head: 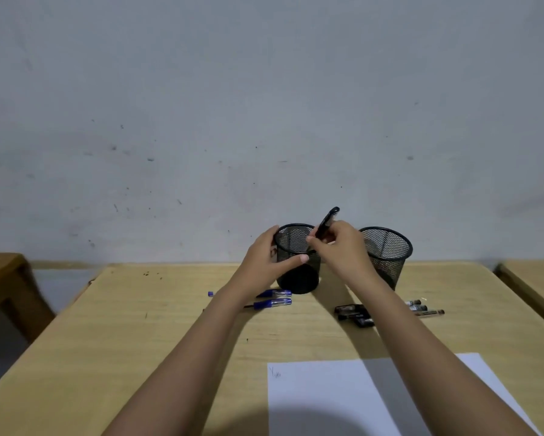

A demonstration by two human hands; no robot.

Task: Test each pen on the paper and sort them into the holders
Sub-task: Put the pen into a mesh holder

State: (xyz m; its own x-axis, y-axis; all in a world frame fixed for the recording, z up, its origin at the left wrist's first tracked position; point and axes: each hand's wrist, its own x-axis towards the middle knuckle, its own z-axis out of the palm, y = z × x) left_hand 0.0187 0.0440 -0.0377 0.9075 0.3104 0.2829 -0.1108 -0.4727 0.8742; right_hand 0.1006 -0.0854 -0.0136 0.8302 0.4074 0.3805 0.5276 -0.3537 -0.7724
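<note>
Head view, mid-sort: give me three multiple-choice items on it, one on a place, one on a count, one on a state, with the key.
1. Where do the blue pens lie?
A. On the paper
B. On the table in front of the left holder
C. Inside the right holder

2. How many mesh holders stand on the table?
A. One
B. Two
C. Three

3. What is the right hand doing?
A. Holding a black pen at the left holder's rim
B. Resting flat on the paper
C. Writing on the paper

Key: 1 B, the blue pens lie on the table just before the left holder. 2 B, the left holder and the right holder are the only two. 3 A, its fingers pinch the black pen, tilted over that rim, while the left hand grips the holder; the paper bears only a small scribble.
</note>
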